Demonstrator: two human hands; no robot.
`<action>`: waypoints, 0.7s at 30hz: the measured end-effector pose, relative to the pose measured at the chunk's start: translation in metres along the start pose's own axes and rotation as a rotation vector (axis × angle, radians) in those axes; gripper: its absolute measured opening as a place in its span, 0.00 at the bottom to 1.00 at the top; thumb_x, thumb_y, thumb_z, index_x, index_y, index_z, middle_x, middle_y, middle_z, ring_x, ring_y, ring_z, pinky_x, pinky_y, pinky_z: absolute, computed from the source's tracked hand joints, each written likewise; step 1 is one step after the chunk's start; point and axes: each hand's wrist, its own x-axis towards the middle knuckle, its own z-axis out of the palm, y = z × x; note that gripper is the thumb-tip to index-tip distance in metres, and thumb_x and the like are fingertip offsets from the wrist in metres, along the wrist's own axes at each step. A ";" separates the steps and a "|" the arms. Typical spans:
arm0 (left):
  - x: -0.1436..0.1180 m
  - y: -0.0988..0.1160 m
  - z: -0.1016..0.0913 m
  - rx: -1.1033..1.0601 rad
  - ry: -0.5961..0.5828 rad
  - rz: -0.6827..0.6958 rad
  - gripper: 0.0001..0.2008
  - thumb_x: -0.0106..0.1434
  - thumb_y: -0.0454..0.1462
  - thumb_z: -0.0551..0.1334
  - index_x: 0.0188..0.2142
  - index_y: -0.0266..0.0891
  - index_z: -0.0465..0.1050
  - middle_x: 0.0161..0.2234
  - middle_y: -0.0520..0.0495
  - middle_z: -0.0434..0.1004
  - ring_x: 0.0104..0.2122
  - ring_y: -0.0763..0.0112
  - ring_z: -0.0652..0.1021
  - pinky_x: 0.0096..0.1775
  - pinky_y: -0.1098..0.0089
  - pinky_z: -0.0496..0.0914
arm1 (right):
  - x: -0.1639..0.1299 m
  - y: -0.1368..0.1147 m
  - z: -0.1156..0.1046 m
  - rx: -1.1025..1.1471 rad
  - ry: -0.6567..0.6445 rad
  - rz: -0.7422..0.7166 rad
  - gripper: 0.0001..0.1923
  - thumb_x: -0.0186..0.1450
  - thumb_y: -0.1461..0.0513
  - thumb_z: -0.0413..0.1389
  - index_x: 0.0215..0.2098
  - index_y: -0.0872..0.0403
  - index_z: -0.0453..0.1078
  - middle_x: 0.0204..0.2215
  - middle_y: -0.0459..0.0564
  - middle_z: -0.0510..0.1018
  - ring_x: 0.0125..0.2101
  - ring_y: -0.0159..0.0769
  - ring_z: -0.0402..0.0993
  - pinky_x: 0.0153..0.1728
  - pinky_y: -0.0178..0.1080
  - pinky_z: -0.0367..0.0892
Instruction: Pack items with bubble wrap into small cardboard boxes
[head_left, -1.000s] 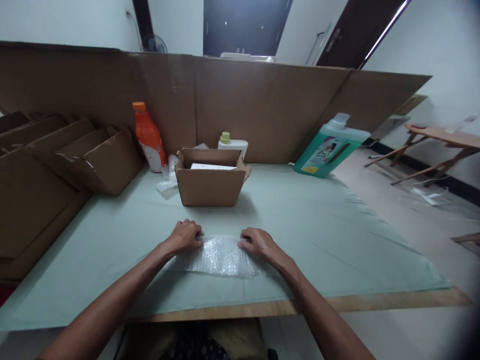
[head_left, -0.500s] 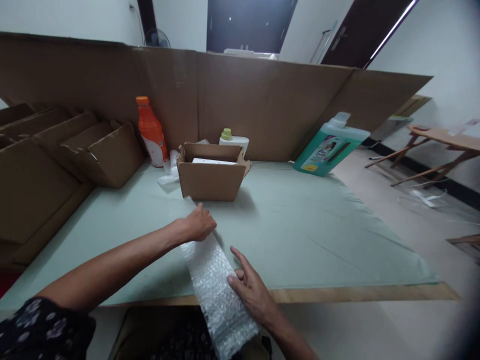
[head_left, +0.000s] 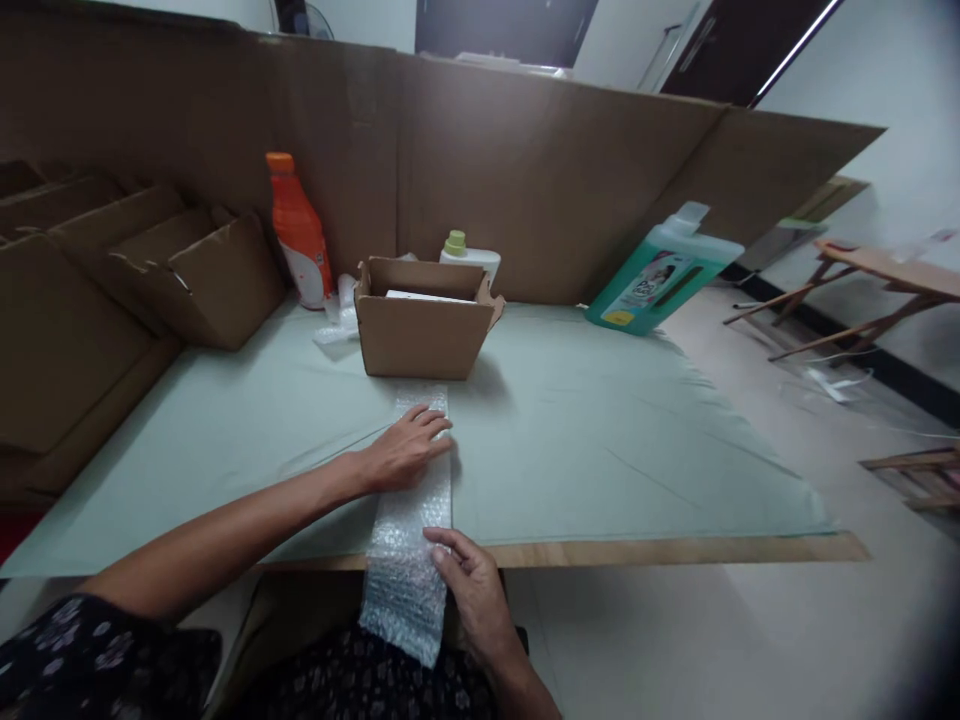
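Observation:
A strip of bubble wrap [head_left: 415, 500] lies lengthwise from just in front of the open cardboard box [head_left: 420, 325] to past the table's near edge, where its end hangs over my lap. My left hand [head_left: 405, 450] presses flat on its far half, fingers spread. My right hand [head_left: 469, 585] pinches the strip's right edge at the table's front edge. The box holds a flat white item [head_left: 424, 296].
An orange bottle [head_left: 298, 232] and a white bottle with a green cap [head_left: 466, 258] stand behind the box. A green jug [head_left: 660, 280] leans on the cardboard wall [head_left: 540, 190]. Folded boxes [head_left: 150, 270] are stacked at the left. Pale green mat [head_left: 600, 430] covers the table.
The bubble wrap lay crosswise under both hands; it has been turned lengthwise toward the box. My left hand moved forward and flattened on it; my right drew back to the table's edge.

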 end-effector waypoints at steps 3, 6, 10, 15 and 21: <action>-0.058 0.005 0.011 -0.146 0.108 -0.060 0.23 0.57 0.24 0.57 0.52 0.39 0.72 0.56 0.40 0.74 0.59 0.55 0.68 0.59 0.53 0.66 | -0.003 -0.002 0.004 0.161 -0.001 0.078 0.25 0.51 0.46 0.71 0.40 0.54 0.80 0.27 0.45 0.78 0.28 0.32 0.68 0.33 0.35 0.62; -0.114 0.017 0.019 -0.195 0.128 -0.122 0.34 0.55 0.21 0.54 0.60 0.43 0.65 0.62 0.41 0.68 0.63 0.56 0.65 0.59 0.51 0.67 | -0.007 -0.005 0.011 0.325 0.006 0.160 0.24 0.48 0.50 0.74 0.38 0.54 0.79 0.27 0.45 0.78 0.28 0.31 0.69 0.32 0.34 0.64; -0.154 0.044 0.017 -0.228 0.132 -0.132 0.45 0.52 0.22 0.55 0.70 0.43 0.50 0.70 0.36 0.55 0.69 0.50 0.57 0.62 0.44 0.63 | -0.009 -0.006 0.018 0.448 0.023 0.212 0.24 0.45 0.53 0.76 0.36 0.55 0.79 0.29 0.45 0.80 0.29 0.31 0.72 0.34 0.34 0.66; -0.149 0.068 0.013 -0.272 0.238 -0.078 0.39 0.59 0.26 0.57 0.69 0.40 0.52 0.70 0.34 0.54 0.70 0.50 0.55 0.64 0.45 0.61 | -0.012 -0.007 0.020 0.494 0.017 0.221 0.22 0.46 0.54 0.76 0.36 0.54 0.79 0.28 0.45 0.81 0.28 0.31 0.72 0.33 0.33 0.66; -0.134 0.078 0.033 -0.531 0.408 -0.072 0.22 0.63 0.35 0.64 0.56 0.42 0.69 0.50 0.39 0.80 0.55 0.54 0.76 0.55 0.54 0.68 | -0.015 -0.006 0.017 0.514 0.058 0.197 0.23 0.48 0.51 0.74 0.37 0.56 0.81 0.30 0.48 0.82 0.32 0.33 0.75 0.36 0.33 0.70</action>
